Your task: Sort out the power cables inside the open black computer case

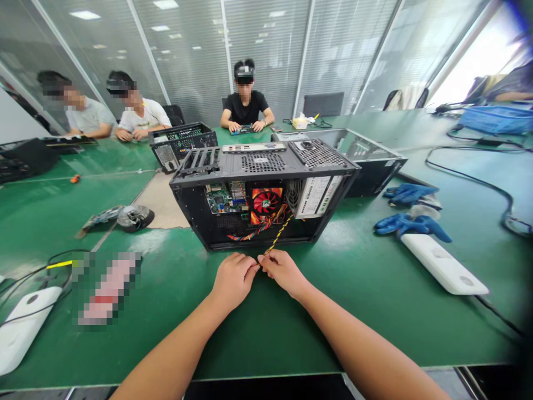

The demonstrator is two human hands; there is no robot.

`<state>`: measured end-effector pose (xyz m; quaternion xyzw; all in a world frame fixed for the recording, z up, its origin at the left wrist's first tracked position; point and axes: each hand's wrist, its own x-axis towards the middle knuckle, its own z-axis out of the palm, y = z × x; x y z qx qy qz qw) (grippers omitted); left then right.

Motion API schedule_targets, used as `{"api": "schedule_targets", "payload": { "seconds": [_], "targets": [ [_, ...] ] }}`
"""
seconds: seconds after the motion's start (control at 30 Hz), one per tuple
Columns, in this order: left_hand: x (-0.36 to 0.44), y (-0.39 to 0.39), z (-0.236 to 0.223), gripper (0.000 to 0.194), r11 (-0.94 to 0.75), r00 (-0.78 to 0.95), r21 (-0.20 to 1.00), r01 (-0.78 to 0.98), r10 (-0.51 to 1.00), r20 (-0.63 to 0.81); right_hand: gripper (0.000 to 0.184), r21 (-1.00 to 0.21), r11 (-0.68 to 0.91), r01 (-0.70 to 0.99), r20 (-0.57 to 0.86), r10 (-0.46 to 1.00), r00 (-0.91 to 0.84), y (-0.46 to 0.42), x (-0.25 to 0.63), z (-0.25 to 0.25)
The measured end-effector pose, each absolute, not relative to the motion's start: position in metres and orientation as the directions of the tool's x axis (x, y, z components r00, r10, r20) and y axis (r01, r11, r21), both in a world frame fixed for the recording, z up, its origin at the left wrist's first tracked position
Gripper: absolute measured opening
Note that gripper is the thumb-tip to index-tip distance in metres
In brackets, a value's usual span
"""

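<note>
Head cam: far left there's a white power strip (31, 330) on the green table (175, 344), then a flat bit of cardboard (162, 201). Next is the PC case (229, 173), mid-table just past the hands: black metal, vented back panel facing up, open side towards the wearer. You can see a green board (225, 198) inside. Left hand (235, 280) is in front, fingers curled in by the cable's end; can't tell how tightly they're closed or if they've got hold of it. Then a red and orange fan (266, 204), and a yellow-and-black twisted cable (278, 235) hanging out over the bottom edge. Right hand (283, 269) has that pinched, thumb against fingertips. White-labelled PSU (320, 195) after that, then blue gloves (410, 223) touching another strip (443, 264).
</note>
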<state>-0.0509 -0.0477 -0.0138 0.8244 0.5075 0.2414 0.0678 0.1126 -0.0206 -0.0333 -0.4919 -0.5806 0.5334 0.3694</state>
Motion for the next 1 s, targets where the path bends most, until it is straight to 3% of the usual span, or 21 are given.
{"api": "schedule_targets", "payload": {
  "seconds": [0.47, 0.83, 1.0],
  "targets": [
    [-0.0475, -0.0486, -0.0155, 0.021, -0.433, 0.379, 0.292, 0.853, 0.898, 0.224, 0.031, -0.975, -0.022, 0.221, -0.079, 0.964, -0.253, -0.0193, 0.1141, -0.036],
    [-0.0493, -0.0483, -0.0152, 0.01, -0.397, 0.3, 0.455, 0.797, 0.914, 0.271, 0.028, -0.98, -0.061, 0.187, -0.104, 0.967, -0.231, -0.0204, 0.1139, -0.0327],
    [-0.0489, -0.0491, -0.0161, 0.013, -0.389, 0.298, 0.427, 0.816, 0.917, 0.266, 0.029, -0.978, -0.051, 0.203, -0.1, 0.966, -0.237, -0.0203, 0.1135, -0.0322]
  ]
}}
